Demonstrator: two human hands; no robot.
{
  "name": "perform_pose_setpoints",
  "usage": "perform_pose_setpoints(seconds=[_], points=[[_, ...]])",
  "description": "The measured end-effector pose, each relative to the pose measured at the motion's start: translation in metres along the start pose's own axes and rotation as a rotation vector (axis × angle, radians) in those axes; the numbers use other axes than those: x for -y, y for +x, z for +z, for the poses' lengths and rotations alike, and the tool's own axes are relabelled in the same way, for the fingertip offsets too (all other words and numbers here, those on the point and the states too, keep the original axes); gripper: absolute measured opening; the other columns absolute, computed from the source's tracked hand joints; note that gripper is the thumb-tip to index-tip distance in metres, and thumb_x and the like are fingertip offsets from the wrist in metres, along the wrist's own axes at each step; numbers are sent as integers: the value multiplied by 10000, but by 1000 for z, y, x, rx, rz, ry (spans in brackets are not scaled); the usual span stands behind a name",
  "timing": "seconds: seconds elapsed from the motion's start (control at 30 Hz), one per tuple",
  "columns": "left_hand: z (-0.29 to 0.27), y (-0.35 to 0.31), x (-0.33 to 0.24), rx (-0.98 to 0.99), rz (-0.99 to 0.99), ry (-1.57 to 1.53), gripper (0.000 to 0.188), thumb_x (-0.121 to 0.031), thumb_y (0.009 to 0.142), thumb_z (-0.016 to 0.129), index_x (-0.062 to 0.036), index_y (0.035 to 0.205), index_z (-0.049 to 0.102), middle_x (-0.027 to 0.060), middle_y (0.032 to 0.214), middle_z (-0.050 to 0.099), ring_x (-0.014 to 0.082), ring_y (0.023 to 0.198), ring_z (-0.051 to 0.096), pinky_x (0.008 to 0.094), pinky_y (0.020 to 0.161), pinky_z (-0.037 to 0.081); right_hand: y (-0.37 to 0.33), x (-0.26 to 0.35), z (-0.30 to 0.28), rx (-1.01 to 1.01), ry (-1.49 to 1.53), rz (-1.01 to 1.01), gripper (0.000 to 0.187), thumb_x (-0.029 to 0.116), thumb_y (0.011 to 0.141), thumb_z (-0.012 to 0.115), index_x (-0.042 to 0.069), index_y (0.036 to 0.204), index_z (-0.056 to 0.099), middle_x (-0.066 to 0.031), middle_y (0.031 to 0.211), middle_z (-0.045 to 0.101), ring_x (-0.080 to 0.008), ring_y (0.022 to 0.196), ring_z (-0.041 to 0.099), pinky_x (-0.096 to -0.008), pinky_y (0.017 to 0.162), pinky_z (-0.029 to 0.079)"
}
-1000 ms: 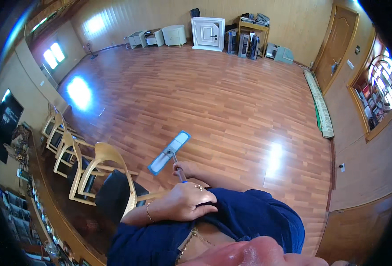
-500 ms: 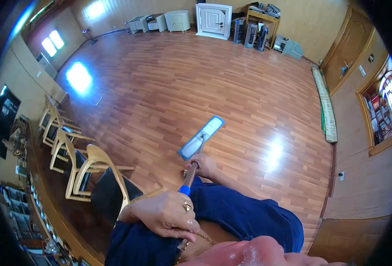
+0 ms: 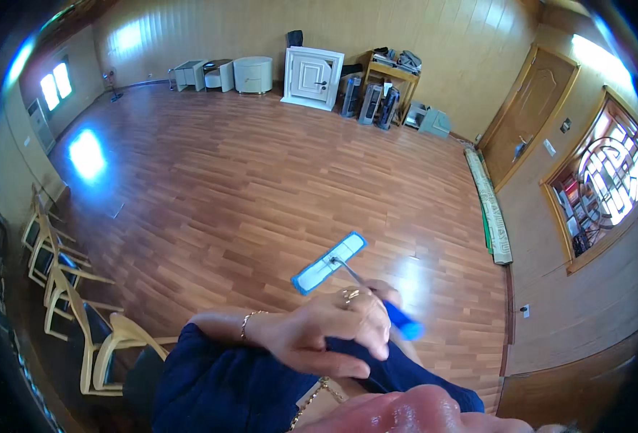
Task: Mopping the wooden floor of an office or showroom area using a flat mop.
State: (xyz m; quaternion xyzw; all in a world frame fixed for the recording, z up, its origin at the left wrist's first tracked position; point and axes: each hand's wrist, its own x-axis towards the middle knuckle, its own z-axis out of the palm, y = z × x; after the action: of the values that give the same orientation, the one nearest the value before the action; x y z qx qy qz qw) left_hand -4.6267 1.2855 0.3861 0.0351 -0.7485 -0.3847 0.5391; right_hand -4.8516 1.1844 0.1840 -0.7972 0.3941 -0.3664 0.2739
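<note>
A flat mop head (image 3: 330, 263) with a pale top and blue edging lies slantwise on the wooden floor ahead. Its thin pole (image 3: 355, 276) rises toward me and ends in a blue grip (image 3: 403, 322). Mostly hidden behind the other hand, my right hand (image 3: 386, 291) is closed around the pole. My left hand (image 3: 333, 328), wearing a ring and a bracelet, is in front of the pole, just left of the blue grip. Its fingers bend loosely and its thumb stands apart, with nothing visible between them.
Wooden chairs (image 3: 70, 296) with dark seats line the left side. Along the far wall stand small cabinets (image 3: 252, 75), a white door panel (image 3: 311, 78) and a wooden stand (image 3: 393, 68). A rolled mat (image 3: 490, 206) lies by the right wall, below the door (image 3: 528, 112).
The mop's blue grip has swung to the right, out from under my left hand, which has also moved right. The view has turned, so the room appears shifted left and lower.
</note>
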Motion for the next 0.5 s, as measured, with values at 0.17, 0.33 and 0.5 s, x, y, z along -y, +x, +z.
perform_pose_setpoints(seconds=[0.17,0.33,0.5], points=[[-47,-14,-11,-120,235,42,195,-122,809,730,-54,989,698,115,1031,594,306,1026,564,441,845,444,-10,-71,-104,-418,394,752,292,342,903,591,69,997,630,-81,870,657,-171,717,629,-316,562,517],[-71,-10,5,-427,320,212,169,-279,822,716,-122,759,720,66,827,679,235,804,642,410,755,465,-55,-156,-179,-660,761,837,160,232,898,507,89,955,550,-119,975,665,-244,782,643,-371,694,535],[-99,9,24,-436,232,196,140,-199,850,666,-131,740,719,51,794,692,225,798,653,410,765,460,-54,-186,-129,-633,774,787,193,264,909,538,78,954,563,-122,1047,658,-242,849,637,-388,737,526]])
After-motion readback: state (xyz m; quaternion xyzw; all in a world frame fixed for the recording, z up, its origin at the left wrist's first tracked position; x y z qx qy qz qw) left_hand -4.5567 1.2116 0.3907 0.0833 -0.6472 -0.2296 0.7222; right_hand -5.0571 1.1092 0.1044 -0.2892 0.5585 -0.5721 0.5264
